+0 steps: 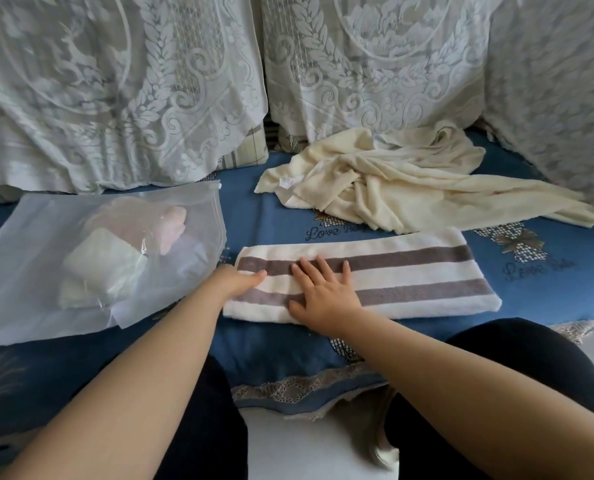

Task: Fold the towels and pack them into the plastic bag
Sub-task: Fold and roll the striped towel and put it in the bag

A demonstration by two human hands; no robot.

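Dark-clad knees sat nearest, at the bottom edge, with both bare forearms reaching out over them onto a blue cover (548, 299).

Right hand (323, 296) lay flat on the striped towel (410, 282), fingers spread and pressing, gripping nothing. Left hand (240, 280) rested at the towel's left end, fingers together and stretched along the cloth; whether it pinched the edge I could not tell.

That towel was already folded into a long band, cream with two grey-brown stripes, lying straight across the cover just ahead of the knees. Its surface looked smooth and its edges fairly even.

Left of it, nearly touching, lay the bag (46, 237), translucent and flat, with pale folded bundles already inside.

Farther back sat a cream towel (392, 188), crumpled in a loose heap and not yet folded, against lace drapes (115, 81).

Risks, as I judged them: folding the band crosswise with only one end pinned could let the layers slide and skew the stripes. The soft cover might bunch underneath. The slippery bag could shift or its mouth close when a bundle is pushed in.
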